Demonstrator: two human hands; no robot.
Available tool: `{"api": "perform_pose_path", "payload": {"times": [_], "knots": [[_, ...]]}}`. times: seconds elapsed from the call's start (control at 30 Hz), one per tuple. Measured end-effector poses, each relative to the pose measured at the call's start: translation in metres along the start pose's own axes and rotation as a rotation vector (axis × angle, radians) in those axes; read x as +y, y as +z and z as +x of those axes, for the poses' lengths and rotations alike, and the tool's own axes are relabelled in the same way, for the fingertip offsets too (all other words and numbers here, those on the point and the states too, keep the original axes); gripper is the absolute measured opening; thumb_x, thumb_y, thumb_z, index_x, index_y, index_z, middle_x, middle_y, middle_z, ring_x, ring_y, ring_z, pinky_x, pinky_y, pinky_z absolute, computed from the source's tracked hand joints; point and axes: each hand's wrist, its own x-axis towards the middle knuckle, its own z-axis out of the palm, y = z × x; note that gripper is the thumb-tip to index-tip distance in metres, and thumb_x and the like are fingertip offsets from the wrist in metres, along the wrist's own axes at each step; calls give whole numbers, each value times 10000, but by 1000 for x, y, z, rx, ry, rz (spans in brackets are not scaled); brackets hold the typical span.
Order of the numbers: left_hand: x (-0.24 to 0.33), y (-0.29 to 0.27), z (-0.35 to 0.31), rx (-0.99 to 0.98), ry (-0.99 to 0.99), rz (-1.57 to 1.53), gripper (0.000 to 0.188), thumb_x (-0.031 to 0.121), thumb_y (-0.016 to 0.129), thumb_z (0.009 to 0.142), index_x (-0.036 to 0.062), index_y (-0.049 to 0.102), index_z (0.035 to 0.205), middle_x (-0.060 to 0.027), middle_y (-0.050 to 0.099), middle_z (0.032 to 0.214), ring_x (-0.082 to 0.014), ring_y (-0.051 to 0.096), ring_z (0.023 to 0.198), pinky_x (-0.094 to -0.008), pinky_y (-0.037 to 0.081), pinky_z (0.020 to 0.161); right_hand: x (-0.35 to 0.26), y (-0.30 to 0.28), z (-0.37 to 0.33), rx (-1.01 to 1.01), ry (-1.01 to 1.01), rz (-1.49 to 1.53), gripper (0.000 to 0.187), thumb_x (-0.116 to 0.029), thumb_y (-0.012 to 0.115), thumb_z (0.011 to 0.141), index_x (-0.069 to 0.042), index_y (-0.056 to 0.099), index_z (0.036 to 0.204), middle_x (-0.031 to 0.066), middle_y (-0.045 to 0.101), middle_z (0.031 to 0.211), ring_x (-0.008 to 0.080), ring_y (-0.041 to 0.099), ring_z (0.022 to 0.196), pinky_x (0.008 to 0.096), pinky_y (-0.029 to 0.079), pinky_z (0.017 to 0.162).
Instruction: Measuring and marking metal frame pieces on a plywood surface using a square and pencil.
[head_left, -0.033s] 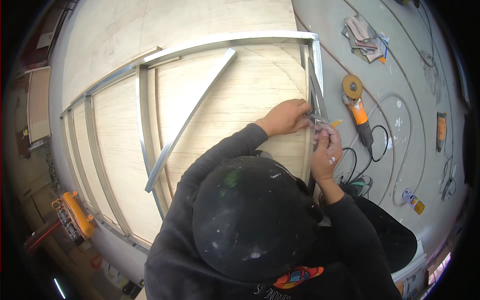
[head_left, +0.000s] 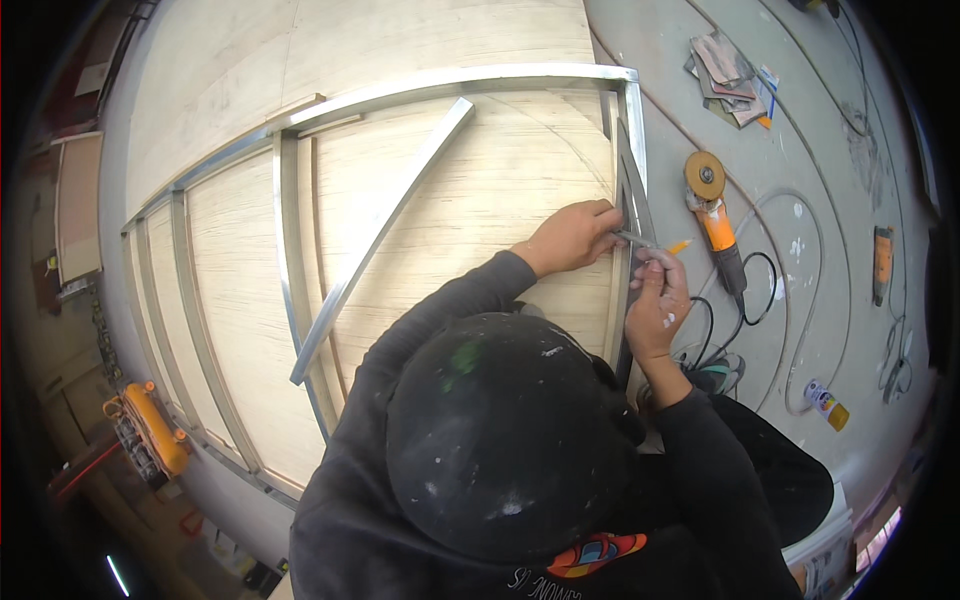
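Note:
My left hand point(head_left: 572, 238) reaches over the plywood panel, its fingertips pinched on one end of a thin grey strip point(head_left: 636, 239). At the strip's other end, my right hand point(head_left: 658, 310) has its fingers curled closed against it. A yellow pencil-like stick point(head_left: 680, 246) pokes out just beyond the right fingertips; whether that hand grips it too I cannot tell. Beneath both hands runs the right side of a metal frame point(head_left: 634, 120), with a long dark tapered metal piece point(head_left: 637, 190) along its inner edge. The exact kind of the grey strip is not clear.
A loose metal bar point(head_left: 385, 235) lies slanted across the plywood point(head_left: 500, 180). On the grey floor to the right are an orange angle grinder point(head_left: 714, 215) with its cord, sandpaper sheets point(head_left: 725, 65), hoses and a small can point(head_left: 826, 403). A dark cap point(head_left: 505, 430) blocks the lower middle.
My right hand has shifted slightly to the right and toward me, the yellow stick moving right too. More of the grey strip shows between my hands. The left hand has barely moved.

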Motion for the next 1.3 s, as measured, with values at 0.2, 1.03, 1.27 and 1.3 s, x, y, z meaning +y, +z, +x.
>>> {"api": "perform_pose_path", "payload": {"times": [0.2, 1.03, 1.27, 1.3], "knots": [[15, -12, -25, 191, 148, 175, 177, 120, 747, 842, 36, 621, 933, -180, 599, 1029, -380, 599, 906, -450, 503, 767, 28, -21, 16, 114, -281, -345, 193, -84, 520, 1032, -9, 672, 1124, 121, 681, 1011, 230, 652, 928, 344, 516, 845], [28, -67, -252, 352, -848, 439, 474, 289, 827, 756, 52, 650, 1126, -173, 597, 1073, -369, 563, 1115, -519, 470, 852, 38, -18, 10, 16, -281, -478, 263, -75, 559, 981, 8, 642, 1216, 193, 681, 1077, 377, 622, 1033, 446, 496, 924], [5, -142, -244, 414, -1018, 850, 587, 285, 821, 790, -1, 589, 1248, -193, 660, 1017, -398, 640, 958, -507, 481, 826, 42, -19, 10, 34, -345, -517, 277, -64, 552, 977, 1, 644, 1230, 202, 680, 1096, 375, 631, 1035, 440, 502, 919], [0, -149, -249, 406, -1007, 848, 587, 285, 821, 790, -1, 589, 1248, -193, 660, 1017, -398, 640, 958, -507, 481, 826, 40, -18, 11, 17, -344, -499, 284, -69, 562, 972, 2, 643, 1235, 207, 679, 1106, 375, 634, 1031, 436, 505, 918]]}}
